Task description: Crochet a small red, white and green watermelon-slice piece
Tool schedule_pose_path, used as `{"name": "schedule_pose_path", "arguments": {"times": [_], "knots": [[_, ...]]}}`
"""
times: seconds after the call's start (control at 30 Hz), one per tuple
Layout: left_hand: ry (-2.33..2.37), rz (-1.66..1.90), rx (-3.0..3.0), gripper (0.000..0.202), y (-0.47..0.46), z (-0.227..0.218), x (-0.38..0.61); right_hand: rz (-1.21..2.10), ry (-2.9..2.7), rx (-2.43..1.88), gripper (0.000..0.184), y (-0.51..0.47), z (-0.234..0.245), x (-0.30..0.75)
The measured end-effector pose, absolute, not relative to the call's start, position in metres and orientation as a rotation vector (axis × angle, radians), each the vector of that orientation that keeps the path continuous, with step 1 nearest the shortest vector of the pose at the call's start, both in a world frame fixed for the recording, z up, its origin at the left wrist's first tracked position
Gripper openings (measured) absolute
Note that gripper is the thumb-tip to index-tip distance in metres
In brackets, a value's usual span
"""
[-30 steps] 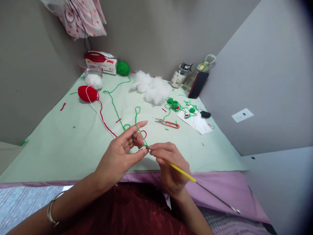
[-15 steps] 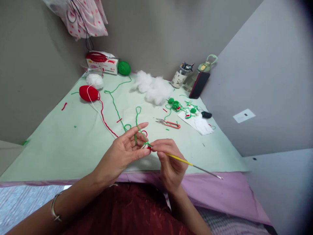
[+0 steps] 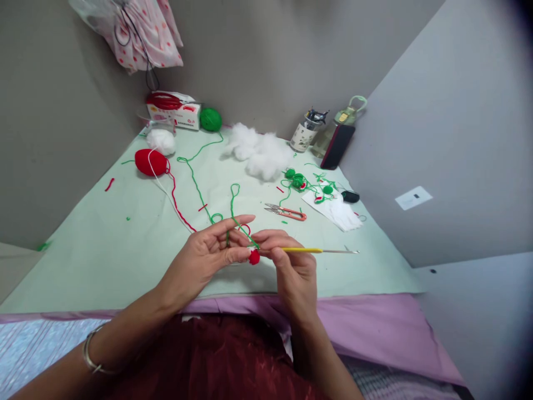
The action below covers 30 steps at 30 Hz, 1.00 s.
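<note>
Between thumb and fingers, my left hand (image 3: 214,247) pinches a small crochet piece (image 3: 254,256), red below with white and green at its top edge. Green yarn (image 3: 241,229) runs from the piece over my raised left index finger. My right hand (image 3: 293,264) is closed on the yellow grip of a crochet hook (image 3: 306,250), whose rear metal end points right, roughly level. The hook's working tip meets the top of the piece, mostly hidden by fingers. Orange-handled thread snips (image 3: 287,211) lie beyond my right hand.
Red (image 3: 150,162), white (image 3: 161,142) and green yarn balls (image 3: 210,119) sit at back left by a box (image 3: 175,114). White stuffing (image 3: 260,153) lies mid-back. Small green crochet pieces (image 3: 298,180), a pen cup (image 3: 303,136), bottle (image 3: 331,136) and phone (image 3: 338,146) stand or lie right.
The crochet hook has swung from slanting down-right to nearly level. The crochet piece has turned so more of its red side shows, and my right hand has rotated with the hook.
</note>
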<state>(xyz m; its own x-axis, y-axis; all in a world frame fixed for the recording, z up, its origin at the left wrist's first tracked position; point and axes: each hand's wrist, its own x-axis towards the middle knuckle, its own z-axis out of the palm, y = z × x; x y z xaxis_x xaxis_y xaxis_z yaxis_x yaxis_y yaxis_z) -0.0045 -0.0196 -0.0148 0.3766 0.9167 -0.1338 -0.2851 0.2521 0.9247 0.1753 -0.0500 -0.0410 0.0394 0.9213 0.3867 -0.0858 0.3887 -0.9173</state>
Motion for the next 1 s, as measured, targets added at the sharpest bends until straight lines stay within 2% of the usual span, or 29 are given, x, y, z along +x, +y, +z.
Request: {"name": "schedule_pose_path", "arguments": {"times": [0.17, 0.37, 0.57, 0.7, 0.87, 1.0], "knots": [[0.857, 0.915, 1.059, 0.054, -0.017, -0.013, -0.006, 0.972, -1.352, -0.882, 0.021, -0.054, -0.033, 0.176], [0.883, 0.657, 1.272, 0.061, -0.007, -0.005, -0.019, 0.992, -1.394, -0.895, 0.022, -0.053, -0.03, 0.18], [1.003, 0.588, 1.467, 0.048, -0.006, 0.004, -0.031, 1.039, -1.377, -0.92, 0.022, -0.054, -0.031, 0.184], [0.959, 0.676, 1.571, 0.028, -0.007, 0.005, -0.031, 1.052, -1.398, -0.95, 0.022, -0.054, -0.028, 0.184], [0.898, 0.867, 1.537, 0.029, -0.009, 0.001, -0.022, 1.003, -1.351, -0.977, 0.02, -0.055, -0.025, 0.181], [0.922, 0.983, 1.589, 0.026, -0.01, 0.001, -0.019, 0.836, -1.392, -0.982, 0.021, -0.056, -0.025, 0.176]]}}
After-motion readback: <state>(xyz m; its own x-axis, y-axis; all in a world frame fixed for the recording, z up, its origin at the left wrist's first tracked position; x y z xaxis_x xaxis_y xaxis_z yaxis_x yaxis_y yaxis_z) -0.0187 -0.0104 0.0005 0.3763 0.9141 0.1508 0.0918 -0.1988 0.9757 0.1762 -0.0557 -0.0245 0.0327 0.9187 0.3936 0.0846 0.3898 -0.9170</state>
